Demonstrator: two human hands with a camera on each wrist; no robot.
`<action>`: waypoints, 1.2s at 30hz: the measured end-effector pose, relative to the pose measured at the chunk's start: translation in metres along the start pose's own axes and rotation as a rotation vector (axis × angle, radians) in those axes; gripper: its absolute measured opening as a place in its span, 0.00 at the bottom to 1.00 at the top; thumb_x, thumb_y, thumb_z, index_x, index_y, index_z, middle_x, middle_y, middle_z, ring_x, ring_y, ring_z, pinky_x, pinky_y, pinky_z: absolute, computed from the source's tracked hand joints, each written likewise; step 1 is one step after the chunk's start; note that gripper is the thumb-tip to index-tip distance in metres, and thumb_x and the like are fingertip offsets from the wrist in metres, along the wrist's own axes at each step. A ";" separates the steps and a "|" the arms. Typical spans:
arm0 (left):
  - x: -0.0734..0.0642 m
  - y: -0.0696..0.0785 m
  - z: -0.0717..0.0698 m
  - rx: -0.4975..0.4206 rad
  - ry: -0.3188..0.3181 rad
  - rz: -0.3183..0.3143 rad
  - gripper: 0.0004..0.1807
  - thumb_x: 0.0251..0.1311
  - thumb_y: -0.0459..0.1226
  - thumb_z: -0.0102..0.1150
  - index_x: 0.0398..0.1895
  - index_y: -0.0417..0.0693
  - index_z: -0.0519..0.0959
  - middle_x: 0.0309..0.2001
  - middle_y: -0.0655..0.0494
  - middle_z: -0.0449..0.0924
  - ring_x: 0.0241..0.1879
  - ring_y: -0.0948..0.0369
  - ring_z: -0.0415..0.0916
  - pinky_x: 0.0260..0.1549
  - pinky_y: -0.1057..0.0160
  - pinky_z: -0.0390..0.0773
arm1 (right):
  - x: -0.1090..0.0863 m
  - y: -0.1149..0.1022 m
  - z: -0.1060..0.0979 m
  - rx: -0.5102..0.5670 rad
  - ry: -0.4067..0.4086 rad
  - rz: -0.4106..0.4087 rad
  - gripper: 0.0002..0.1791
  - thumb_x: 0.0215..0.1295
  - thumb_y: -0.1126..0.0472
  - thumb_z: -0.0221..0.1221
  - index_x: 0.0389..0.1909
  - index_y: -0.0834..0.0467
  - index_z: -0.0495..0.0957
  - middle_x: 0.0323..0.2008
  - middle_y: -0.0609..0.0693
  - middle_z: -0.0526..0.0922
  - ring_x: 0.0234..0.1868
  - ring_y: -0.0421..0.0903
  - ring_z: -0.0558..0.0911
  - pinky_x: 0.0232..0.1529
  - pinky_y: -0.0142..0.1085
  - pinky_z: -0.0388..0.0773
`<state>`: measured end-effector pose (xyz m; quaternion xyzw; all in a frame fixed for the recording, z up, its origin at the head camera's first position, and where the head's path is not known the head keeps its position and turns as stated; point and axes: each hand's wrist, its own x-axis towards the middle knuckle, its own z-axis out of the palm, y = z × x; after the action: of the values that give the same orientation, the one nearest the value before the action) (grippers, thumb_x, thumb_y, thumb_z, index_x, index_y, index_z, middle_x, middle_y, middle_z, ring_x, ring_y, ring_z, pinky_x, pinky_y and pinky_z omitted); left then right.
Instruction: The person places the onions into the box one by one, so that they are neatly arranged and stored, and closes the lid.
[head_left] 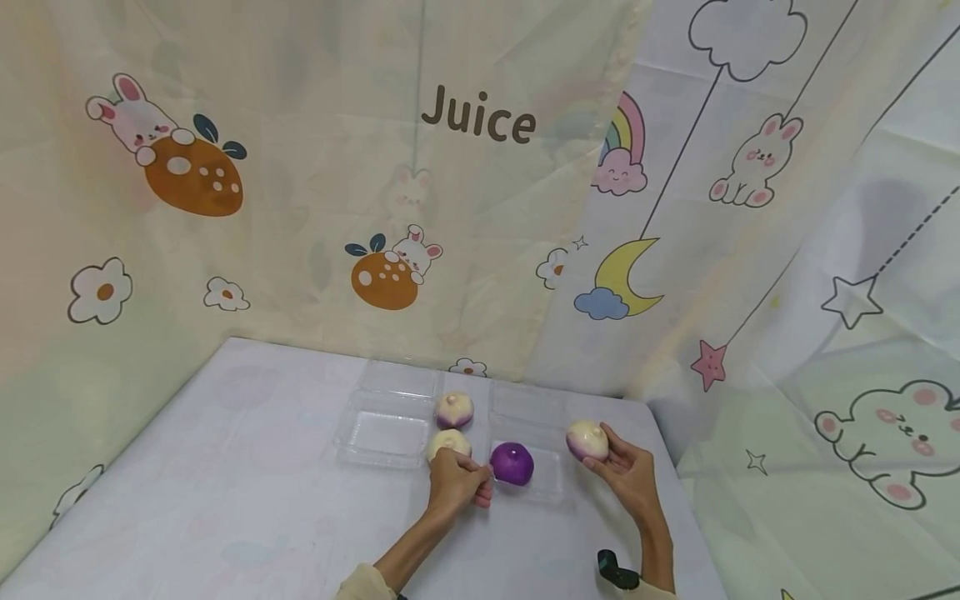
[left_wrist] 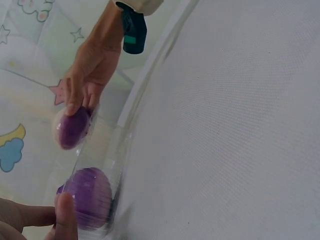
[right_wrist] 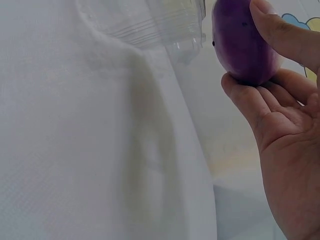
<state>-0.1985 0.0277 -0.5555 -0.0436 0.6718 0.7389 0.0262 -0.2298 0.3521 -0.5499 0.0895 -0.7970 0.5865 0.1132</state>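
My right hand (head_left: 630,477) holds a purple-and-cream, turnip-like vegetable (head_left: 587,440) between thumb and fingers, raised near the right side of a clear plastic box (head_left: 551,493). The right wrist view shows the purple underside of this vegetable (right_wrist: 242,45) against the fingertips. A purple vegetable (head_left: 512,464) with a small nub sits inside the box. At the box's left edge, my left hand (head_left: 456,485) pinches the rim between thumb and finger. Partly behind that hand is a cream vegetable (head_left: 449,442), and another cream one with a purple base (head_left: 454,410) lies farther back.
A second clear plastic box (head_left: 386,435) stands to the left with its lid folded back. The right box's lid (head_left: 528,404) lies open toward the back. White cloth covers the table (head_left: 225,500), and printed curtains (head_left: 300,167) rise behind it and at both sides.
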 end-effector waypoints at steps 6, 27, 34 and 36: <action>0.000 0.001 0.000 0.002 0.000 -0.001 0.08 0.63 0.24 0.71 0.26 0.28 0.85 0.18 0.44 0.87 0.15 0.61 0.85 0.18 0.56 0.91 | -0.001 0.001 0.000 0.003 -0.008 0.012 0.42 0.63 0.75 0.74 0.76 0.77 0.66 0.76 0.74 0.66 0.62 0.21 0.78 0.58 0.19 0.83; -0.001 0.000 -0.001 -0.002 -0.011 0.004 0.09 0.63 0.24 0.71 0.26 0.27 0.85 0.19 0.44 0.86 0.15 0.60 0.85 0.18 0.55 0.91 | -0.003 -0.004 0.005 0.011 -0.031 0.006 0.42 0.62 0.77 0.74 0.75 0.77 0.66 0.76 0.74 0.68 0.64 0.27 0.77 0.58 0.19 0.83; 0.000 0.000 -0.001 -0.002 -0.011 -0.002 0.09 0.64 0.25 0.71 0.26 0.27 0.85 0.18 0.45 0.86 0.15 0.61 0.85 0.18 0.56 0.91 | -0.005 -0.003 0.010 0.027 -0.035 -0.012 0.42 0.61 0.77 0.74 0.74 0.78 0.66 0.75 0.76 0.67 0.64 0.27 0.78 0.58 0.20 0.83; 0.000 0.000 -0.001 -0.002 -0.010 -0.003 0.09 0.64 0.25 0.71 0.26 0.27 0.85 0.18 0.45 0.86 0.15 0.61 0.85 0.18 0.56 0.91 | -0.006 -0.001 0.011 0.028 -0.035 -0.012 0.42 0.61 0.77 0.74 0.74 0.79 0.66 0.76 0.76 0.67 0.64 0.26 0.78 0.58 0.20 0.83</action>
<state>-0.1983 0.0272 -0.5551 -0.0410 0.6708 0.7399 0.0306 -0.2248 0.3408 -0.5536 0.1059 -0.7899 0.5955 0.1015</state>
